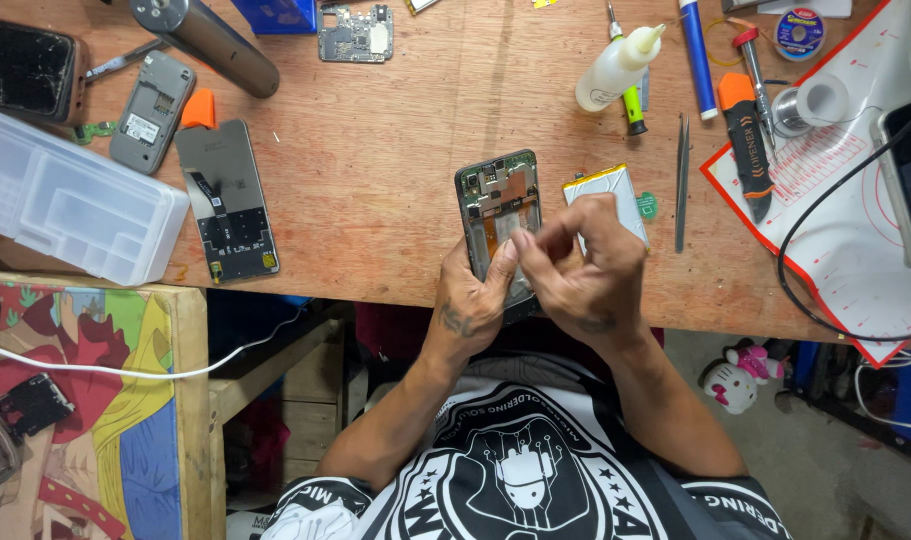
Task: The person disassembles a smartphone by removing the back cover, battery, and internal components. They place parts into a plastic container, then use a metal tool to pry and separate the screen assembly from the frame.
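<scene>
- Wooden bench fills the upper frame; we see a white mat at right, a clear tray at left.
- Near the centre, our left hand grips the opened phone; our right hand pinches at it, hands touching.
- A battery lies just beside it.

opened phone with exposed circuit board, upright at the wooden table's near edge

Wooden bench: white organiser tray, glue bottle, tweezers, silver battery, red-edged mat.
</scene>
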